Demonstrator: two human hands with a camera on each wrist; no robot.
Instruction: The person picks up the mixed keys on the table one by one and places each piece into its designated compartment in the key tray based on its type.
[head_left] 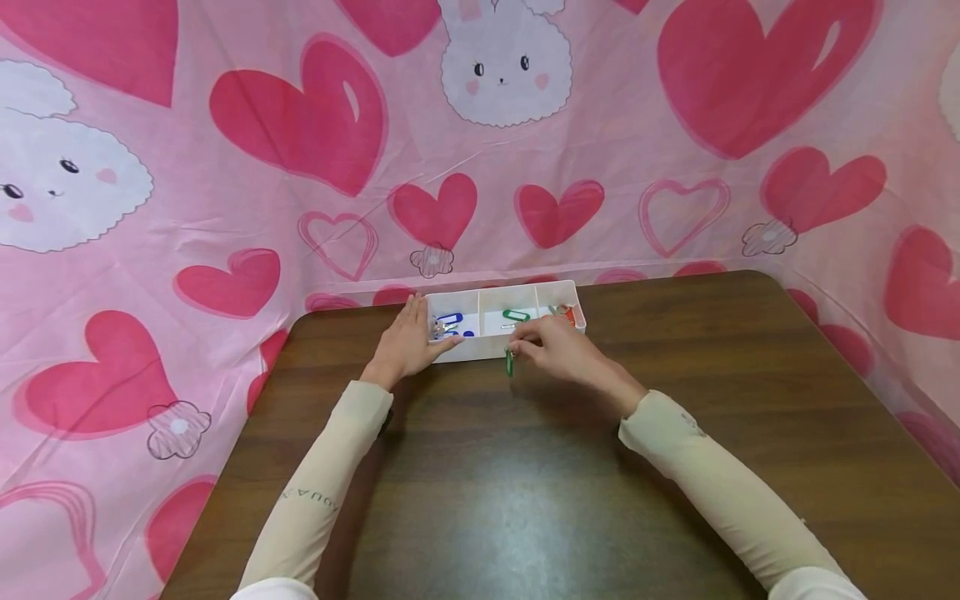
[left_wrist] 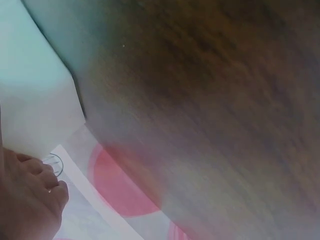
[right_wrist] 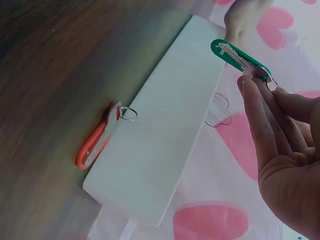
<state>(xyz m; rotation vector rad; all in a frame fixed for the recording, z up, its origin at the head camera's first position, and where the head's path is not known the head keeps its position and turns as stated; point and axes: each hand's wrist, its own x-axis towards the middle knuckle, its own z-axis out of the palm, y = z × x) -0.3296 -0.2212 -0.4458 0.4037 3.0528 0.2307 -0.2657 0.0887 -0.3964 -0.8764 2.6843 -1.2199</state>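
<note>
A white tray (head_left: pixel 491 344) with three compartments stands near the table's far edge. My left hand (head_left: pixel 407 340) rests against its left end, fingers extended and thumb along the front wall. My right hand (head_left: pixel 558 346) is in front of the tray's right half and pinches the ring of a green key tag (right_wrist: pixel 235 56) with a silver key on it. Blue key tags (head_left: pixel 450 318) and keys lie in the left compartment, another green key tag (head_left: pixel 516 316) in the middle one. Something orange (head_left: pixel 570 315) shows in the right compartment, partly hidden by the right hand.
An orange key tag (right_wrist: pixel 90 147) with a key and ring appears on the table close to the tray's wall in the right wrist view. The brown wooden table (head_left: pixel 487 483) meets a pink heart-patterned cloth (head_left: pixel 337 242) behind the tray.
</note>
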